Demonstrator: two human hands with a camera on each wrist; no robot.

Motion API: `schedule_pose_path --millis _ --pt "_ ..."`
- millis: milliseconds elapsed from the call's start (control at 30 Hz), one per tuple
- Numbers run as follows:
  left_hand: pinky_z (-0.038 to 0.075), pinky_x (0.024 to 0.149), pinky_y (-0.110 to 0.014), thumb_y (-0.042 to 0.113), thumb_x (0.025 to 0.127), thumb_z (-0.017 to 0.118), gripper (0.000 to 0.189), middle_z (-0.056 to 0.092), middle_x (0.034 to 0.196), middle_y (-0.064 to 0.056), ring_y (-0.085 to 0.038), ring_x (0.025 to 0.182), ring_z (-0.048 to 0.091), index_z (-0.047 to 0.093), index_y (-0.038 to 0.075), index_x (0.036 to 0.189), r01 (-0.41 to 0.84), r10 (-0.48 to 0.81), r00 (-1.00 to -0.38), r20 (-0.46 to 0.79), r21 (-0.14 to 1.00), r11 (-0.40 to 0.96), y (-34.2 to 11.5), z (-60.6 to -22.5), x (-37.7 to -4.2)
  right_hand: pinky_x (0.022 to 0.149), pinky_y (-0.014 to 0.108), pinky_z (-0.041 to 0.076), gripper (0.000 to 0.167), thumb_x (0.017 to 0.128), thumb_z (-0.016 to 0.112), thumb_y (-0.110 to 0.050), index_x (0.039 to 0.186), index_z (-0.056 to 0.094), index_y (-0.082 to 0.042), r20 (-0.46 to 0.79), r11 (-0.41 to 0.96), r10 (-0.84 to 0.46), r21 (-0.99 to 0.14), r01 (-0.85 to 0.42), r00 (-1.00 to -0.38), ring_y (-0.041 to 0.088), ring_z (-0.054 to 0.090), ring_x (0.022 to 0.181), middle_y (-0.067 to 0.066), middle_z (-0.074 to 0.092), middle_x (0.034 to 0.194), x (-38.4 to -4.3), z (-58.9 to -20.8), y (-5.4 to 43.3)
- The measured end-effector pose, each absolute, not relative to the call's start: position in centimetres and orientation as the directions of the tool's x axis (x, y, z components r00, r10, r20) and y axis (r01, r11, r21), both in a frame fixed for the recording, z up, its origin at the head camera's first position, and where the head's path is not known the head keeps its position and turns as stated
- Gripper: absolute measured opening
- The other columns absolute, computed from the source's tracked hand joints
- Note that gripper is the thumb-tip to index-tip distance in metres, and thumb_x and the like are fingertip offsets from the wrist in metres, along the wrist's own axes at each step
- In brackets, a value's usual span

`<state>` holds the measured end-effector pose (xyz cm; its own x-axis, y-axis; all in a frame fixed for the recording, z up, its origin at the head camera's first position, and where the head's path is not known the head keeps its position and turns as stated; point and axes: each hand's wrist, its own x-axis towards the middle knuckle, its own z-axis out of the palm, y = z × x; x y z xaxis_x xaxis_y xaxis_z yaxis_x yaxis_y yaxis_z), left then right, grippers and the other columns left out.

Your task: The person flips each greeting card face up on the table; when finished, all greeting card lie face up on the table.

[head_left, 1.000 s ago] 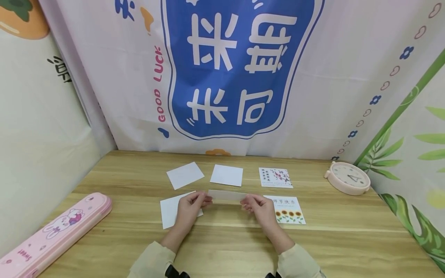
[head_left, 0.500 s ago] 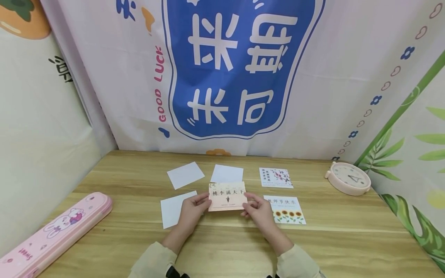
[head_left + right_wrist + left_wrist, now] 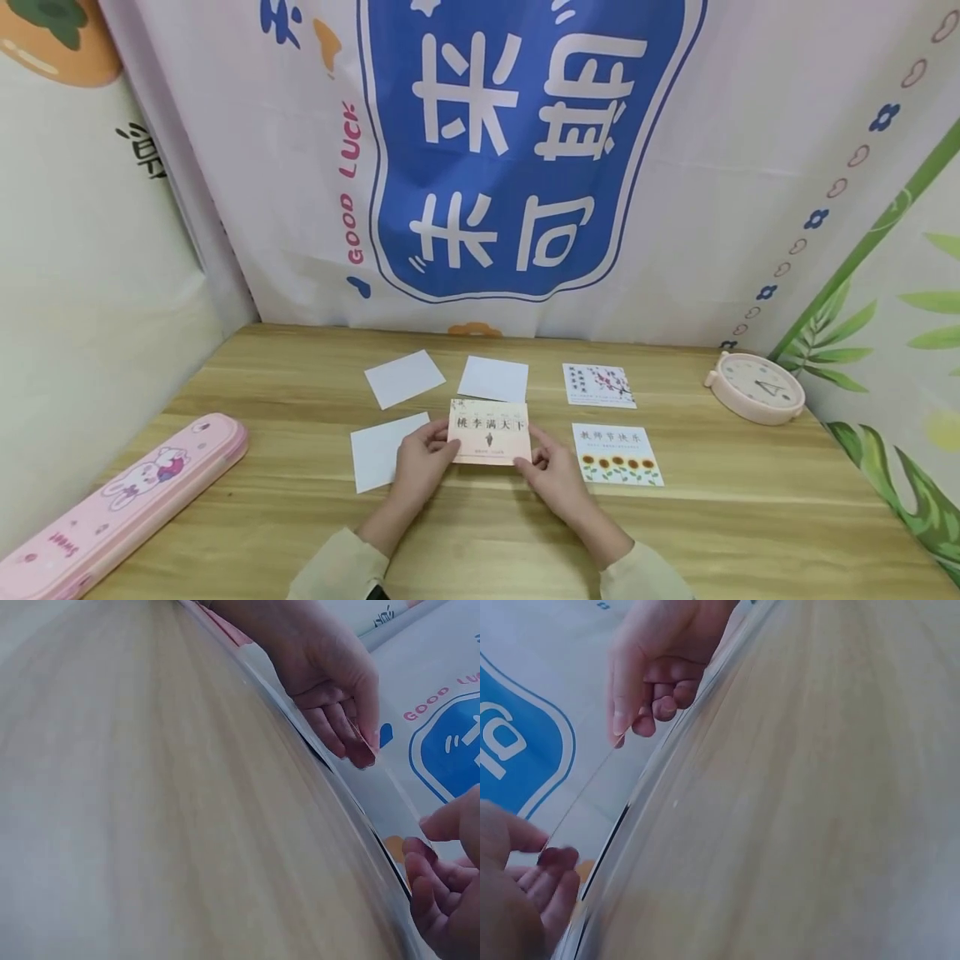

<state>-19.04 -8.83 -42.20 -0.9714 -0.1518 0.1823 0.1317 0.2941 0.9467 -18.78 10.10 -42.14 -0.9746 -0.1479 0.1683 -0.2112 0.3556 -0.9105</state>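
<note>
Between both hands a cream and pink greeting card (image 3: 489, 432), printed with a row of large Chinese characters, is held up with its printed face toward the head camera. My left hand (image 3: 422, 462) pinches its left edge, thumb in front and fingers behind. On the opposite edge, my right hand (image 3: 552, 477) pinches the lower right corner the same way. Both wrist views show the card nearly edge-on as a thin line, raised off the table. A white card (image 3: 378, 450) lies partly behind the left hand. Beside the right hand lies a sunflower card (image 3: 618, 455).
Two blank white cards, one tilted (image 3: 405, 379) and one straighter (image 3: 493, 378), lie farther back. A blossom card (image 3: 599, 386) is at the back right, with a pink round clock (image 3: 756, 387) beyond it. At left lies a pink pencil case (image 3: 135, 504) on the wooden table (image 3: 480, 533).
The held card was seen nearly edge-on as a thin blank strip; it has tipped so its printed face shows. Since half a second ago it has come slightly lower, and the view shifted a little.
</note>
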Motion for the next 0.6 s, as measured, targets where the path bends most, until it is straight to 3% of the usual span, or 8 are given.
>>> schedule_pose_path --millis 100,333,600 --pt "0.044 0.062 -0.024 0.003 0.071 0.066 0.040 0.057 0.078 -0.006 -0.015 0.070 0.053 0.054 -0.010 0.107 0.179 -0.061 -0.973 0.224 0.890 0.418 -8.97 -42.30 -18.81 0.047 0.021 0.041 0.059 0.071 0.066 -0.003 0.122 0.039 0.011 0.175 0.408 -0.152 -0.885 -0.223 -0.973 0.012 0.045 0.054 0.001 0.050 0.062 -18.59 -42.23 10.19" --pt "0.032 0.058 -0.029 0.023 0.066 0.073 0.048 0.051 0.069 0.004 -0.010 0.060 0.041 0.058 0.003 0.107 0.210 0.056 -0.970 0.235 0.708 0.674 -9.09 -42.41 -18.41 0.047 0.022 0.041 0.060 0.070 0.068 -0.005 0.120 0.040 0.014 0.170 0.488 -0.164 -0.842 -0.229 -0.972 0.012 0.046 0.056 0.001 0.049 0.069 -18.46 -42.34 10.48" --pt "0.031 0.060 -0.034 0.031 0.063 0.074 0.047 0.044 0.063 0.007 -0.010 0.059 0.038 0.060 0.005 0.099 0.247 0.114 -0.962 0.249 0.609 0.753 -9.87 -42.41 -18.15 0.048 0.022 0.037 0.059 0.070 0.070 -0.019 0.116 0.047 0.010 0.141 0.630 -0.205 -0.738 -0.241 -0.969 0.008 0.042 0.053 -0.005 0.048 0.063 -18.45 -42.55 10.61"
